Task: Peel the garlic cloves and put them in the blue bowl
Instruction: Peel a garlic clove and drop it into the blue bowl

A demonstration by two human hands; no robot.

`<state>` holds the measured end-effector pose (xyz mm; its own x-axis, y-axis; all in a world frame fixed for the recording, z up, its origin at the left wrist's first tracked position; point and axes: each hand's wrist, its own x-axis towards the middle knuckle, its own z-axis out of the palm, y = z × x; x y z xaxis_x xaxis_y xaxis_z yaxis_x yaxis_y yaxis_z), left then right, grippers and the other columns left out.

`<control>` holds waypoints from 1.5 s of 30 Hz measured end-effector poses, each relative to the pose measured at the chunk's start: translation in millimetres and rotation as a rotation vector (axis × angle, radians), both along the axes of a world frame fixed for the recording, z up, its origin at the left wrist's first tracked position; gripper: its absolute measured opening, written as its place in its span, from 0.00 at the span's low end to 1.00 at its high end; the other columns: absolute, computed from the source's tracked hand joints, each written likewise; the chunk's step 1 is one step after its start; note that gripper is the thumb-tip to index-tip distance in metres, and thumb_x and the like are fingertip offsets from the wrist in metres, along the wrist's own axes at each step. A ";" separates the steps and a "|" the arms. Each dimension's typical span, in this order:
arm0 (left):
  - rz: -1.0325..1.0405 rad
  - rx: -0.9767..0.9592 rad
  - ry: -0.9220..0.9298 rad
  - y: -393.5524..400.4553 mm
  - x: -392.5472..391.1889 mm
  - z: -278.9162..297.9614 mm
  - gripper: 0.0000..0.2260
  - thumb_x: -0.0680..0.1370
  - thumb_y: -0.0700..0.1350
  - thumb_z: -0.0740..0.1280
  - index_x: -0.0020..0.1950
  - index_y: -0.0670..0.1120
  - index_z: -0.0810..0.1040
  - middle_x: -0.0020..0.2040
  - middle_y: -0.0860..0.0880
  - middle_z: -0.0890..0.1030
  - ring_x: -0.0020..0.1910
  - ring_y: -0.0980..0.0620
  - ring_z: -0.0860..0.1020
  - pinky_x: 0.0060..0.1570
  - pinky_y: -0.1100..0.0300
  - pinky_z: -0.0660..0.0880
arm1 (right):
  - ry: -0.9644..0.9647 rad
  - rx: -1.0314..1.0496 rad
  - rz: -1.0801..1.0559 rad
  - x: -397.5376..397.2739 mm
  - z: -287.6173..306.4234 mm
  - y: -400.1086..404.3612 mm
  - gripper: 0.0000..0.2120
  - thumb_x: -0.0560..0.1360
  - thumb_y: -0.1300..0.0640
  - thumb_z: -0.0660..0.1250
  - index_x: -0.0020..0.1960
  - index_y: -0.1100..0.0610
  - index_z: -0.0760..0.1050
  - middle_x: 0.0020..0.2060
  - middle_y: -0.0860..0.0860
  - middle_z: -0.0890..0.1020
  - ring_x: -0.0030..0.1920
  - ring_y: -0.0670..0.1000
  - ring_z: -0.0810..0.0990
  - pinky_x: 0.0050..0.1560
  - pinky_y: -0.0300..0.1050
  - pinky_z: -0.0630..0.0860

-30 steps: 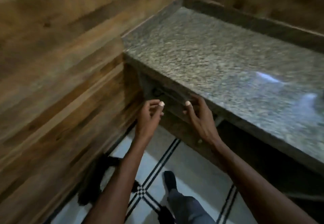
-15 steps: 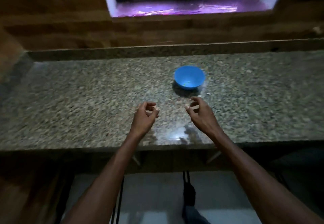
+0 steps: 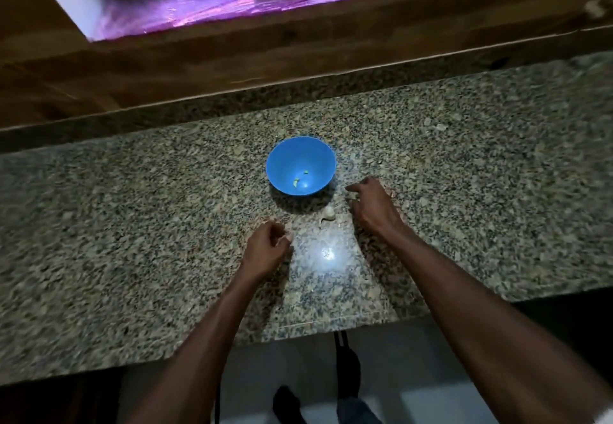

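The blue bowl [image 3: 301,166] stands on the granite counter [image 3: 132,224], with a few small yellowish bits in its bottom. An unpeeled garlic piece [image 3: 328,212] lies on the counter just in front of the bowl, between my hands. My left hand [image 3: 267,246] hovers low over the counter to the garlic's left, fingers loosely curled, nothing visible in it. My right hand [image 3: 373,206] is to the right of the garlic and close to the bowl's right side, fingers bent down toward the counter. Its palm side is hidden.
A raised granite backsplash and wood panelling [image 3: 298,58] run behind the counter, under a window sill lit purple [image 3: 248,2]. The counter's front edge [image 3: 315,327] is near my body, with tiled floor and my feet below.
The view swung from the counter's left corner to face the counter, then nearer the bowl. Both hands moved forward over the counter, the right one up beside the bowl.
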<state>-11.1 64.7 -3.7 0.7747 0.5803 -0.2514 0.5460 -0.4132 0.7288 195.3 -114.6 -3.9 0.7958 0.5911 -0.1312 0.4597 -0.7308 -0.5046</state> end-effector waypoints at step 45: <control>0.360 -0.660 -0.401 -56.7 34.5 13.6 0.06 0.83 0.39 0.69 0.59 0.41 0.83 0.49 0.49 0.88 0.48 0.50 0.87 0.46 0.54 0.84 | 0.877 0.628 -0.118 -50.0 25.8 3.4 0.11 0.82 0.64 0.70 0.63 0.63 0.83 0.52 0.58 0.88 0.47 0.54 0.89 0.48 0.47 0.86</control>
